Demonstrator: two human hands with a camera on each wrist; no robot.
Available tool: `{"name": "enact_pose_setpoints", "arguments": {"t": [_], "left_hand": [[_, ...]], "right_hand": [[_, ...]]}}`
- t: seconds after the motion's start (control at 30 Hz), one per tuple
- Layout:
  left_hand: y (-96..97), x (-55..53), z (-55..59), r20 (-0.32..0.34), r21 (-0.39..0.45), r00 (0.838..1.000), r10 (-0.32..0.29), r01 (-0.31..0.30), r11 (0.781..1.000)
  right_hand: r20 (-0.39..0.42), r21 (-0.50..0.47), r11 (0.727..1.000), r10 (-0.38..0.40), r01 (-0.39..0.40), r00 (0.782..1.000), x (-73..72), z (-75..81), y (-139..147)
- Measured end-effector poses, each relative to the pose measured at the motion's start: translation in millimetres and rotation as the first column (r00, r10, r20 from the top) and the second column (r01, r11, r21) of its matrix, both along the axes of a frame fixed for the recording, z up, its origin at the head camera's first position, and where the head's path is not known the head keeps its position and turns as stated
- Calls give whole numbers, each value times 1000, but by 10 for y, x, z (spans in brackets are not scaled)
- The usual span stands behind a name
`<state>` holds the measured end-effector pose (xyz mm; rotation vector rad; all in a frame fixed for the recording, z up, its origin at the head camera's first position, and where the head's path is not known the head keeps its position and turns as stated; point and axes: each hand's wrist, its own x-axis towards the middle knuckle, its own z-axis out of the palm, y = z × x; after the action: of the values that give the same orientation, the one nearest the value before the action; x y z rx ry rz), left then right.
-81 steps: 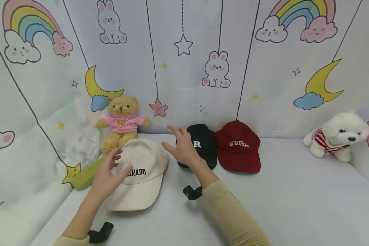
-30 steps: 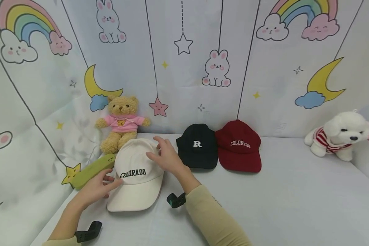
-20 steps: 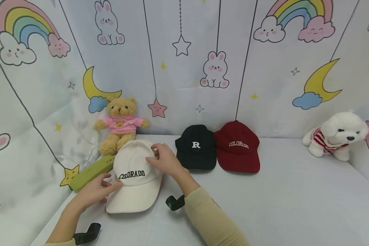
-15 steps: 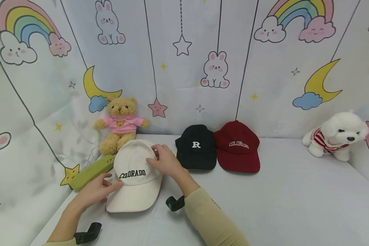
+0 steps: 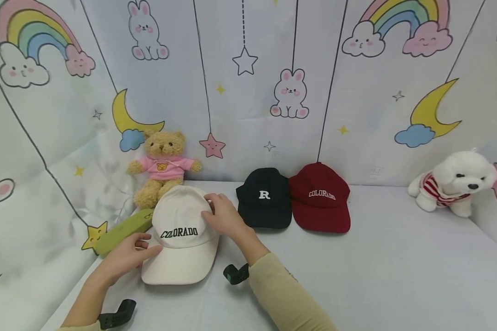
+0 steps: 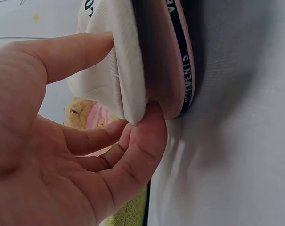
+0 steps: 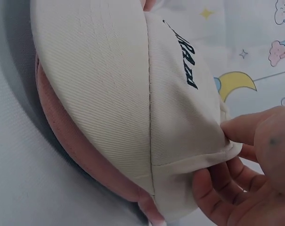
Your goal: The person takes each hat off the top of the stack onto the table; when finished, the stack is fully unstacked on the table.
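Observation:
A cream baseball cap (image 5: pixel 186 216) lettered COLORADO sits at the left of the table, its brim toward me. My left hand (image 5: pixel 126 257) pinches its edge where brim meets crown, thumb on top and fingers curled beneath. My right hand (image 5: pixel 225 218) pinches the right side of the crown, and the right wrist view shows the thumb on the fabric and fingers under a fold. Below the cream brim a pink layer (image 7: pixel 81 136) shows in the right wrist view. In the left wrist view a black lettered band (image 6: pixel 185 61) runs along its edge.
A teddy bear (image 5: pixel 163 170) in pink sits behind the cream cap, with a green elongated case (image 5: pixel 124 232) to its left. A black cap (image 5: pixel 264 209) and a dark red cap (image 5: pixel 320 207) stand side by side at the back. At the far right sits a white plush dog (image 5: pixel 459 184).
My right hand has moved left from before the black cap onto the cream crown, and my left hand down to the brim edge. Lately the cream cap has shifted slightly upward in view.

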<state>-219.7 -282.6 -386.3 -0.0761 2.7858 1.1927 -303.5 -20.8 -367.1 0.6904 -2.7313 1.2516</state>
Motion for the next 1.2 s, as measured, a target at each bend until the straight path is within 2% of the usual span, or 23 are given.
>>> {"name": "enact_pose_setpoints", "arguments": {"t": [0.33,0.6,0.73,0.97,1.2], "left_hand": [[-36,-13,35,11,81,1000,26,-26,996],[-13,9,81,-45,110,999,20,-15,994],[7,18,103,-87,117,996,15,-5,993],[77,23,172,-125,129,991,40,-24,991],[188,29,207,-172,111,984,43,-24,994]], "right_hand": [[-65,-18,1000,-20,19,998,12,58,-3],[-75,-48,998,-35,32,997,9,115,20],[-107,-73,997,-32,24,994,8,163,47],[-155,-112,994,-23,5,988,5,265,95],[-166,-134,991,-34,11,986,-21,273,195]]}}
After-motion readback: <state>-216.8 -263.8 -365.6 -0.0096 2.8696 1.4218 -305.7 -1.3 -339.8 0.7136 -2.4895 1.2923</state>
